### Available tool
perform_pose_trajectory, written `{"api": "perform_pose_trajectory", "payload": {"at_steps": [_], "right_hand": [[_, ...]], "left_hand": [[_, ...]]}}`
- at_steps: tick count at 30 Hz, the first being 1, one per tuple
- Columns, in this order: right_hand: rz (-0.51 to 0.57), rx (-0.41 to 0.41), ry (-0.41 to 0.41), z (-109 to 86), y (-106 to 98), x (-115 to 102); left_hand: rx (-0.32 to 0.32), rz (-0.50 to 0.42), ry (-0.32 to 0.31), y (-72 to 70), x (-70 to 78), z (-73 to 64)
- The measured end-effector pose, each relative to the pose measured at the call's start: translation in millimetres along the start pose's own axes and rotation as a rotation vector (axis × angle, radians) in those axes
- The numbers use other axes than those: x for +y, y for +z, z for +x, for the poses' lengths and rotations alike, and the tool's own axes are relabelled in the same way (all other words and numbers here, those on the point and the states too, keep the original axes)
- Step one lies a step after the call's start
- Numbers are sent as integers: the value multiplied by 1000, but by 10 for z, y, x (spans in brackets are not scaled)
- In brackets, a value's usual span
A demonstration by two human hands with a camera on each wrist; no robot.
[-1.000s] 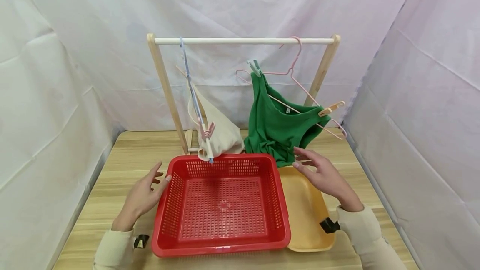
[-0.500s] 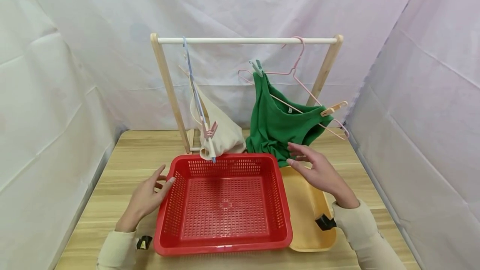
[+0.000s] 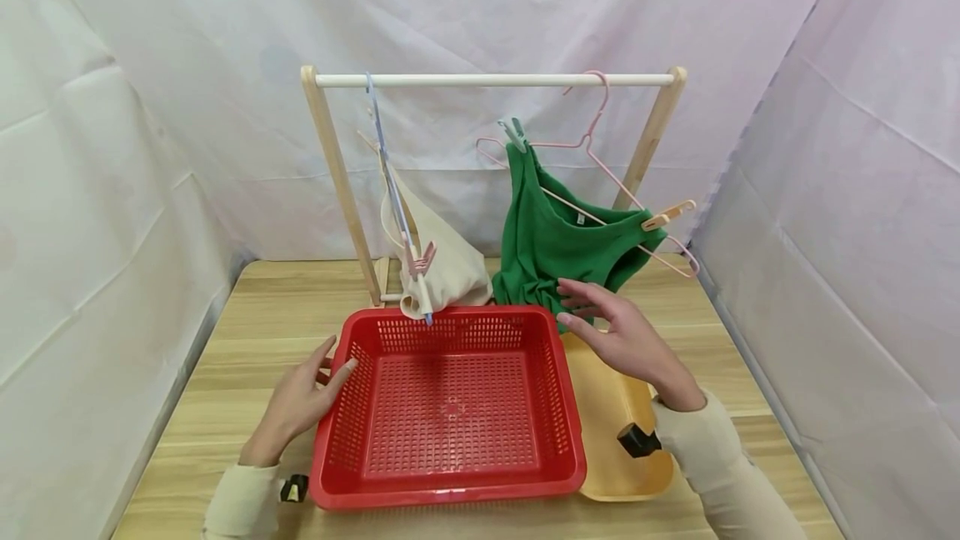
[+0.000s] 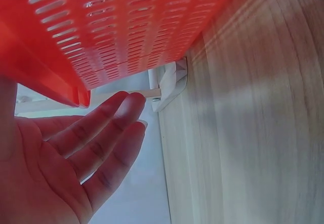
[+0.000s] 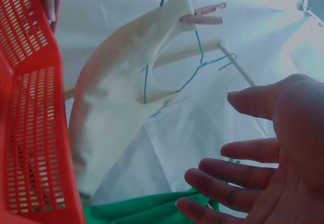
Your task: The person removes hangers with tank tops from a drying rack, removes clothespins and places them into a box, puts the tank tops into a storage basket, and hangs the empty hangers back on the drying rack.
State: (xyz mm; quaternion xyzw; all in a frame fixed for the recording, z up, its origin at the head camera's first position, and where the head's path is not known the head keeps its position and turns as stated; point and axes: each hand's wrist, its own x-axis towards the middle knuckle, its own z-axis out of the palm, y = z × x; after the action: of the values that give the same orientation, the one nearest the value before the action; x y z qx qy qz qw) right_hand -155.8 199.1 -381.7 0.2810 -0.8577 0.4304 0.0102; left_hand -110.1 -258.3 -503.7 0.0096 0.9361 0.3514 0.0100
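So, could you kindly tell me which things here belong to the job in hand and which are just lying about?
Probably the job: left hand, right hand, red basket between them, green garment, white garment, hangers, clips, rack.
Probably just about: yellow tray, seemingly untouched; table; backdrop.

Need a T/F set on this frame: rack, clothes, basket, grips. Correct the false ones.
1. The green garment hangs on a pink hanger. True.
2. A blue hanger hangs from the white rail. True.
3. In the head view, the pink hanger is left of the blue hanger. False: it is to the right.
4. The left grip is at the red basket's left rim. True.
5. The green garment lies inside the red basket. False: it hangs beyond it.
6. The left grip holds the blue hanger. False: it is well away from it.
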Motion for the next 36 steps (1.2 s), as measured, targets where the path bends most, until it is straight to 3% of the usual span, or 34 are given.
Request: {"api": "perform_pose_trajectory", "payload": {"at_steps": [12, 25, 36], "right_hand": [[59, -11, -49, 137, 113, -226], [175, -28, 10, 307, 297, -569], [241, -61, 30, 463, 497, -819]], "left_hand": [[-29, -130, -46, 86, 7, -39], [-22, -182, -53, 94, 23, -48], [-40, -317, -78, 114, 82, -50]]}}
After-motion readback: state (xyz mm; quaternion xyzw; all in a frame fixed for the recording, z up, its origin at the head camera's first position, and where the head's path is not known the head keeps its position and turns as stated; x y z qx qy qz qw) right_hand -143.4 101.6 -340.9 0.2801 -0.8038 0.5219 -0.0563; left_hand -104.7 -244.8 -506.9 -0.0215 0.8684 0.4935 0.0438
